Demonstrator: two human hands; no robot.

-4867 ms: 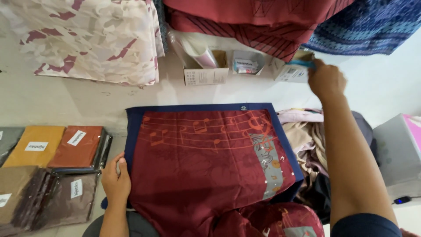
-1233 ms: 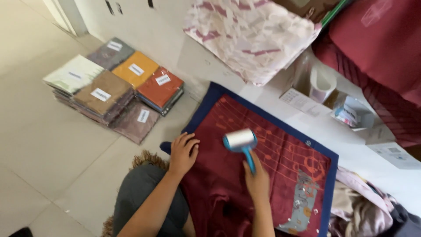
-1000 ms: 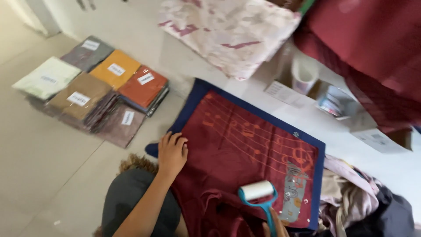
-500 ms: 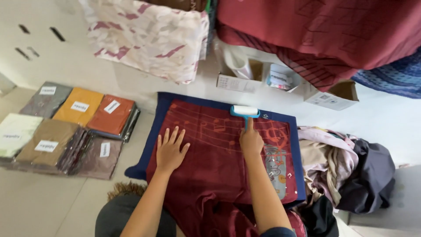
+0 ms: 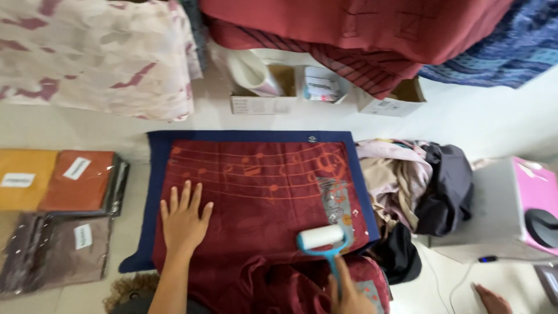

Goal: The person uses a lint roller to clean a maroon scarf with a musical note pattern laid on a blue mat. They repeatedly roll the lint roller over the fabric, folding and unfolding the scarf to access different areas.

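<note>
Blue mat [image 5: 156, 174] bears maroon cloth [image 5: 261, 192]: left hand [image 5: 183, 218] splayed flat; right hand [image 5: 349, 293] grips lint roller [image 5: 321, 239].

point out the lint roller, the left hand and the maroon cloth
lint roller [image 5: 321, 237], head view, on its white roll
left hand [image 5: 183, 220], head view, on the back of the hand
maroon cloth [image 5: 256, 192], head view, on its flat patterned middle

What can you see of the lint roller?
The lint roller has a white cylindrical roll in a light blue plastic frame with a slim blue handle. The roll lies crosswise on the maroon cloth, near its lower right. The right hand grips the handle's lower end at the frame's bottom edge. Wear cannot be judged.
</note>
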